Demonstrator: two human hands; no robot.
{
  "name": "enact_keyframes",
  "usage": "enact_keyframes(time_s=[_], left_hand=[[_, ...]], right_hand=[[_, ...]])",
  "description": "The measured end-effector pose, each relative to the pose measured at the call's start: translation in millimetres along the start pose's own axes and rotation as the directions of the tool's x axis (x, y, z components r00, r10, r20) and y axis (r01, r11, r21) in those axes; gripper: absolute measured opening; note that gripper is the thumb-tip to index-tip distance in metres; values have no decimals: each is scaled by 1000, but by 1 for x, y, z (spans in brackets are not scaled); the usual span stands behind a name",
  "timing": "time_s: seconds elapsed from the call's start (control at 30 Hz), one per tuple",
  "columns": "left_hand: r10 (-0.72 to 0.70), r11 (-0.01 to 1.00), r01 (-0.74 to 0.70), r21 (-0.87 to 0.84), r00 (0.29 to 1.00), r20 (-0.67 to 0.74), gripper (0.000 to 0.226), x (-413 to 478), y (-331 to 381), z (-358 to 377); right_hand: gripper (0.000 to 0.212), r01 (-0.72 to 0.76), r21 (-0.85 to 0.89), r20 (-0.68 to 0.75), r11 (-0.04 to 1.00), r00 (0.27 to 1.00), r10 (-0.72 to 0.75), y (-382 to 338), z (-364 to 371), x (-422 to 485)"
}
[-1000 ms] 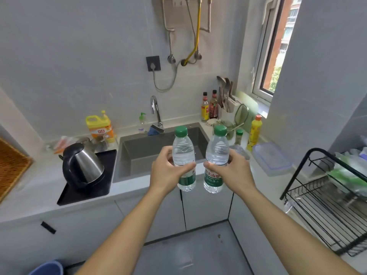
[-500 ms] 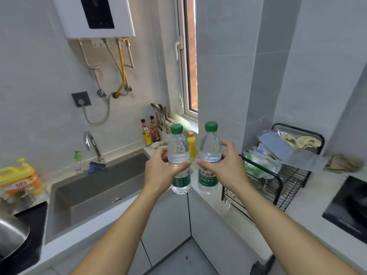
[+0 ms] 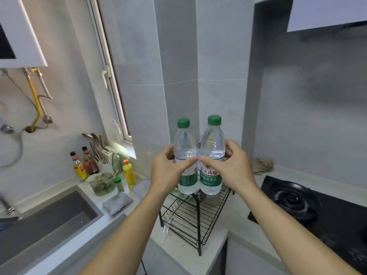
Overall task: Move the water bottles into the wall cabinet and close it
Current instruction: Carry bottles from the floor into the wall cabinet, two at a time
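Note:
Two clear water bottles with green caps and green labels are held upright side by side at chest height. My left hand (image 3: 168, 171) grips the left water bottle (image 3: 184, 145). My right hand (image 3: 230, 167) grips the right water bottle (image 3: 212, 143). The two bottles touch each other, in front of the grey tiled corner pillar. A white wall cabinet (image 3: 325, 12) shows at the top right edge; only its lower part is in view, and I cannot tell whether it is open.
A black wire dish rack (image 3: 190, 217) stands on the counter right below the bottles. A black gas hob (image 3: 309, 207) lies at right, the grey sink (image 3: 45, 221) at left. Sauce bottles (image 3: 83, 165), a yellow bottle (image 3: 129, 173) and a utensil holder crowd the window corner.
The view has swung right and upward, from the sink to the corner with the rack and hob. Both hands have kept their bottles, now held closer together.

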State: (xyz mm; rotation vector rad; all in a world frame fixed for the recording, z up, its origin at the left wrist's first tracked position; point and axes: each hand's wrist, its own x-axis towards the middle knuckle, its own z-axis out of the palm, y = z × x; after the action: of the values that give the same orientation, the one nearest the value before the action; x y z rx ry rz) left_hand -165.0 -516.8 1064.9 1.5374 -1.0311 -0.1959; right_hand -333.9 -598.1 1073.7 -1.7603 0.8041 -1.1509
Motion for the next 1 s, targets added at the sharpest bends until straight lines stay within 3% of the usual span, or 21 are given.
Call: enact_keyframes(time_s=[0.3, 0.57, 0.8, 1.0], left_hand=[[84, 985, -51, -164, 976, 202, 46, 18, 47, 126], [215, 947, -100, -305, 903, 371, 57, 33, 79, 216], [329, 902, -87, -422, 770, 546, 49, 44, 113, 284], [426, 854, -62, -516, 653, 626, 45, 32, 145, 338]], right_hand=[[58, -34, -64, -276, 997, 961, 15, 10, -117, 19], [56, -99, -159, -478, 982, 878, 12, 21, -189, 16], [46, -194, -208, -674, 959, 739, 3, 17, -238, 6], [39, -284, -250, -815, 926, 578, -43, 8, -276, -23]])
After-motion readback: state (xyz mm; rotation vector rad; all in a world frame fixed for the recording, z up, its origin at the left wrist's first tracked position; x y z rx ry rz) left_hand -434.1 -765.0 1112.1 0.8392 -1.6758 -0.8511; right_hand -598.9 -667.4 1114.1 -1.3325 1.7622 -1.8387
